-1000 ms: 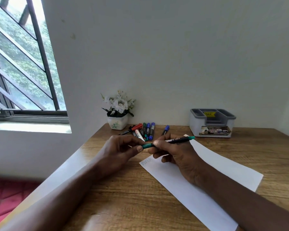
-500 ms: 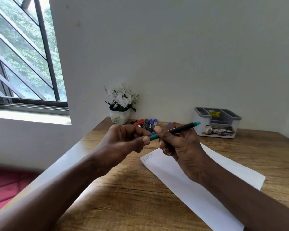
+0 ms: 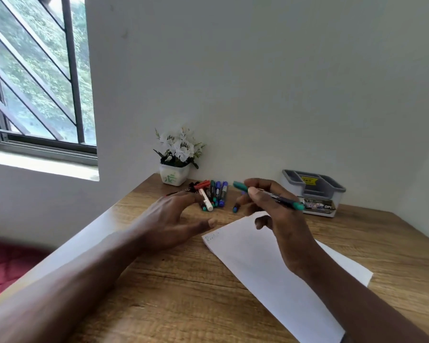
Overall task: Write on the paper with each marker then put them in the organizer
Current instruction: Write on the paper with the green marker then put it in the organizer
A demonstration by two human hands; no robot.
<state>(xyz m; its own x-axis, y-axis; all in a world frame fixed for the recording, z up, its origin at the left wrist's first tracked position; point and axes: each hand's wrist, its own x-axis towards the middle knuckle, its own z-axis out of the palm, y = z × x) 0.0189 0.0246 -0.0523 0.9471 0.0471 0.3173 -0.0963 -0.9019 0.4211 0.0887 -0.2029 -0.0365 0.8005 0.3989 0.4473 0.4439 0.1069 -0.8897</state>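
Right hand (image 3: 278, 214) gripping green marker (image 3: 242, 186) above paper (image 3: 258, 273), left hand (image 3: 174, 216) wide, fingers relaxed

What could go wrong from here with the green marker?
1. The right hand holds the marker by its middle, raised near the paper; it could slip and fall.
2. The left hand hovers beside the pile of markers; a brush might scatter them.

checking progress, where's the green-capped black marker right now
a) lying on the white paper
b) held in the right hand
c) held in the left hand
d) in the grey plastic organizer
b: the right hand grips the green-capped black marker above the wooden table.
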